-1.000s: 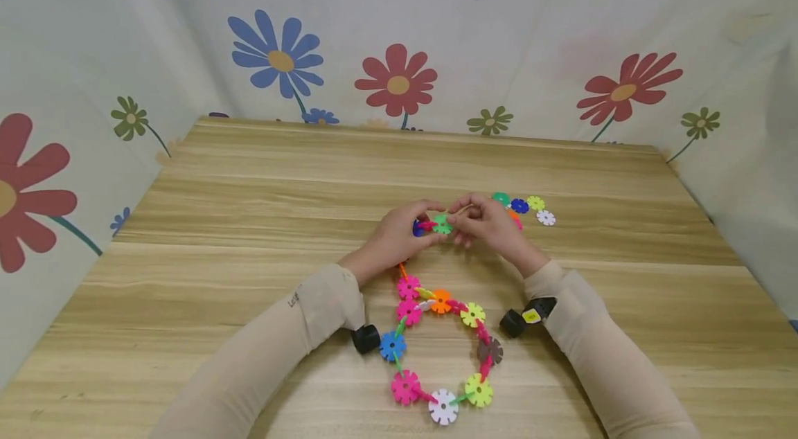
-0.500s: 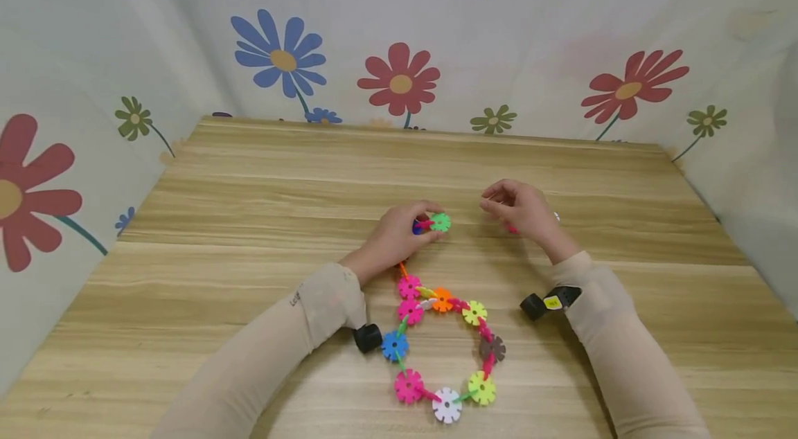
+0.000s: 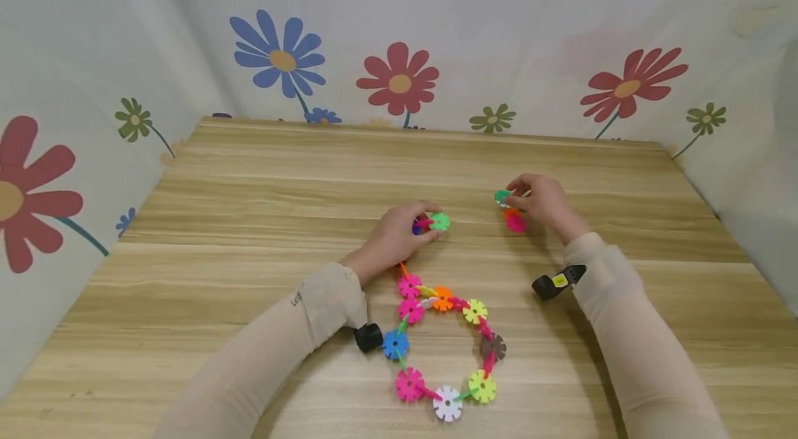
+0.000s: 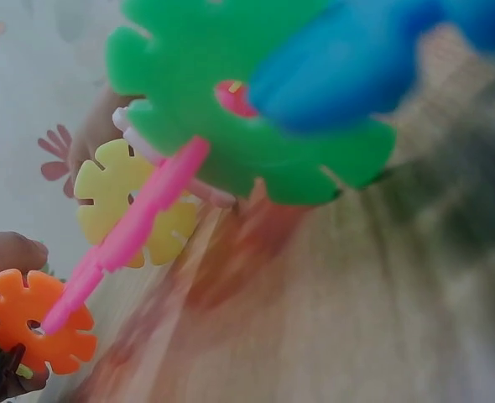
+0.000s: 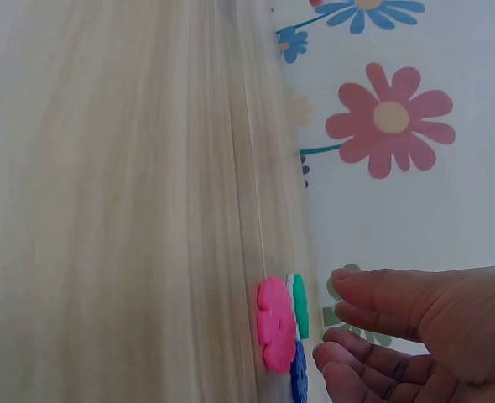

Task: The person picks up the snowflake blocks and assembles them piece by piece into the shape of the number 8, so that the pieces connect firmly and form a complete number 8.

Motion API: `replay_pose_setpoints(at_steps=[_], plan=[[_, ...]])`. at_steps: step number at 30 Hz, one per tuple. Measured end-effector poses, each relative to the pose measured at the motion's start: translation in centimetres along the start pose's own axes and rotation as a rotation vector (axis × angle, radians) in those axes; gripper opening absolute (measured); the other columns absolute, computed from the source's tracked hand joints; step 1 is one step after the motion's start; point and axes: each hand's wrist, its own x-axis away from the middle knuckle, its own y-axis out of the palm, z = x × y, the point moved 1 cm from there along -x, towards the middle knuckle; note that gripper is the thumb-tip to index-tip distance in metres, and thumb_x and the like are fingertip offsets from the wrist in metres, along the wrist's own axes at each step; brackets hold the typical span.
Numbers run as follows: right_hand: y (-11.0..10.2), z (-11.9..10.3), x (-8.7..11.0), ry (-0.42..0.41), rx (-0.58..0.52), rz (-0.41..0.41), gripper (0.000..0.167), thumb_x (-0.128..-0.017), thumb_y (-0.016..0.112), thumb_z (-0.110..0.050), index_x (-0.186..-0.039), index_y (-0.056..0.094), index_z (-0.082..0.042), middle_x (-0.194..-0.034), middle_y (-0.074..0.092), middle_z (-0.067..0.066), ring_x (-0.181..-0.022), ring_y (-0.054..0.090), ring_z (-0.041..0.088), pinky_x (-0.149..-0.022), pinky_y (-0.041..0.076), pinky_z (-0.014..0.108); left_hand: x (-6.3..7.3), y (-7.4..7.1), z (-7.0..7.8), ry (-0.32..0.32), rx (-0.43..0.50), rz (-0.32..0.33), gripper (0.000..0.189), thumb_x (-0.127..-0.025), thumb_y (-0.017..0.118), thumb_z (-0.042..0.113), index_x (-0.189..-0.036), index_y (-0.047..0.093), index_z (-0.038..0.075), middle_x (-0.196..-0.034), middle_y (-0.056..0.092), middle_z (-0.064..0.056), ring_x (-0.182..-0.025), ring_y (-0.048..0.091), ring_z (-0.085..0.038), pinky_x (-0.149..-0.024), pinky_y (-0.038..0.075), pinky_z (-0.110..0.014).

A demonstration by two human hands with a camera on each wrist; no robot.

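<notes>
My left hand (image 3: 399, 235) holds one end of a chain of notched plastic snowflake discs. A light green disc (image 3: 440, 221) sticks out beyond its fingertips, slotted to a pink one. In the left wrist view a large green disc (image 4: 180, 109), a pink disc (image 4: 134, 227) seen edge-on and an orange disc (image 4: 29, 319) show. Over at the loose discs, my right hand (image 3: 541, 202) has its thumb and fingers apart with nothing visible between them. By its fingertips lie a teal disc (image 3: 501, 198) and a pink disc (image 5: 277, 326); the hand hides others.
A ring of linked discs, including a white disc (image 3: 447, 404) and a brown disc (image 3: 493, 347), lies on the wooden table (image 3: 280, 183) between the forearms. A flower-printed cloth (image 3: 530, 30) stands behind the table. Black wrist cameras hang below both sleeves.
My right hand has left the green disc at the chain's end and moved right to the loose discs. My left hand has stayed in place, holding the chain.
</notes>
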Motion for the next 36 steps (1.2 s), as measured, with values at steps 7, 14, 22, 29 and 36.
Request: replay_pose_setpoints(at_steps=[7,14,22,29,36], plan=[[-0.7,1.0,-0.3,0.014,0.099,-0.021,0.030,-0.089,0.065,-0.012,-0.112,0.062,0.006,-0.107,0.064,0.027,-0.096,0.058,0.038,-0.084,0.046,0.046,-0.1,0.1,0.0,-0.008,-0.014,-0.010,0.039,-0.088,0.070,0.027,-0.125,0.061,0.017,-0.098,0.066,-0.004,-0.083,0.055,-0.018,-0.078,0.047,-0.032],[-1.1,1.7,-0.5,0.079,0.104,-0.104,0.033,-0.088,0.067,-0.011,-0.114,0.061,0.007,-0.108,0.063,0.027,-0.085,0.059,0.031,-0.072,0.047,0.032,-0.3,0.3,-0.3,-0.003,-0.002,-0.019,0.038,-0.088,0.070,0.028,-0.125,0.061,0.018,-0.105,0.068,-0.005,-0.088,0.057,-0.019,-0.085,0.050,-0.035],[-1.0,2.2,-0.5,0.106,0.092,-0.099,0.032,-0.088,0.068,-0.013,-0.110,0.058,0.007,-0.108,0.060,0.028,-0.089,0.058,0.033,-0.074,0.049,0.035,-0.2,0.3,-0.3,-0.005,0.000,-0.023,0.039,-0.089,0.069,0.028,-0.125,0.061,0.017,-0.106,0.068,-0.006,-0.089,0.056,-0.019,-0.086,0.049,-0.037],[-1.1,2.3,-0.1,0.090,-0.007,-0.061,0.023,-0.089,0.064,-0.006,-0.104,0.054,0.007,-0.093,0.061,0.022,-0.064,0.060,0.014,-0.057,0.048,0.021,-0.1,0.3,-0.2,-0.010,0.000,-0.026,0.039,-0.089,0.070,0.028,-0.125,0.061,0.017,-0.101,0.067,-0.004,-0.087,0.056,-0.018,-0.083,0.049,-0.035],[-1.3,1.1,1.0,0.064,-0.052,-0.012,0.020,-0.095,0.059,-0.009,-0.108,0.057,0.006,-0.096,0.062,0.022,-0.071,0.064,0.018,-0.063,0.053,0.025,0.0,0.2,-0.3,0.001,0.011,-0.022,0.040,-0.087,0.071,0.027,-0.125,0.061,0.017,-0.103,0.068,-0.005,-0.092,0.061,-0.019,-0.085,0.051,-0.036]])
